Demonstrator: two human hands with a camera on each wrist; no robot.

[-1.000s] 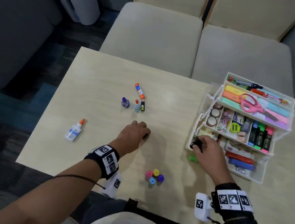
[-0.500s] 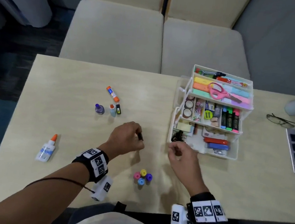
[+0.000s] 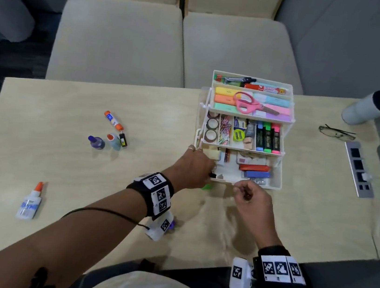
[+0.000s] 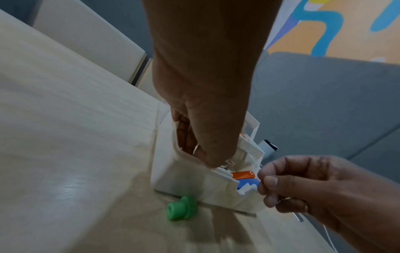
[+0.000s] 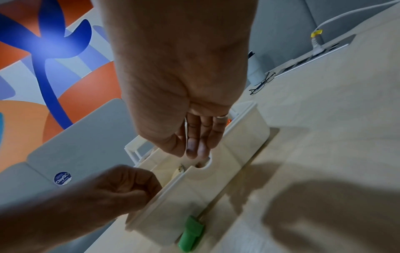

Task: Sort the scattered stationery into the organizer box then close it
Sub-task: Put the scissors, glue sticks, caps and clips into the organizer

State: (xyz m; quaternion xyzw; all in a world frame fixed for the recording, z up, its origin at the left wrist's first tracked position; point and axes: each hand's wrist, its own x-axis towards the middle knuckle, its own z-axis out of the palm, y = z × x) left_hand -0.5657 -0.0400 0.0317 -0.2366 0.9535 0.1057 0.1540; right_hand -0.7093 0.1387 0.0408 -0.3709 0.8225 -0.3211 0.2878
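Note:
The white organizer box [image 3: 277,178] stands open in three stepped tiers, filled with highlighters, scissors, tapes and clips. My left hand [image 3: 207,170] reaches into the front left corner of the bottom tray, with curled fingers pinching a small black binder clip [image 3: 212,175]. In the left wrist view that hand [image 4: 203,154] dips over the box wall [image 4: 184,174]. My right hand [image 3: 242,190] hovers at the box's front edge, loosely curled and holding nothing. A green piece [image 3: 207,186] lies against the box front. A glue stick [image 3: 113,120], small bottles [image 3: 96,142] and a white glue bottle [image 3: 29,202] lie to the left.
Glasses [image 3: 335,133], a grey tumbler [image 3: 370,107] and a power strip [image 3: 358,170] sit at the table's right end. Two beige seats [image 3: 120,41] stand beyond the far edge. A purple cap [image 3: 171,224] peeks from under my left wrist.
My left hand has moved right from the middle of the table to the box's front left corner. The right hand has shifted right along the box front.

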